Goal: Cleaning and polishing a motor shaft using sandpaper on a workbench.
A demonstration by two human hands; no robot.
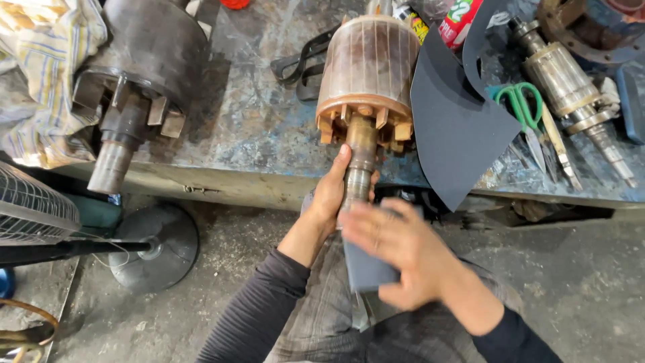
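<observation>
A brown, copper-coloured motor rotor (368,70) lies on the metal workbench (255,128), its steel shaft (360,161) sticking out over the front edge. My left hand (334,191) grips the shaft from the left side. My right hand (398,250) is blurred and holds a dark grey abrasive sheet (368,269) wrapped around the shaft's end.
A larger dark rotor (144,64) lies at the left of the bench beside a striped cloth (44,74). A big dark abrasive sheet (453,128), green-handled scissors (524,111) and a smaller rotor (571,84) lie to the right. A fan's base (151,245) stands on the floor.
</observation>
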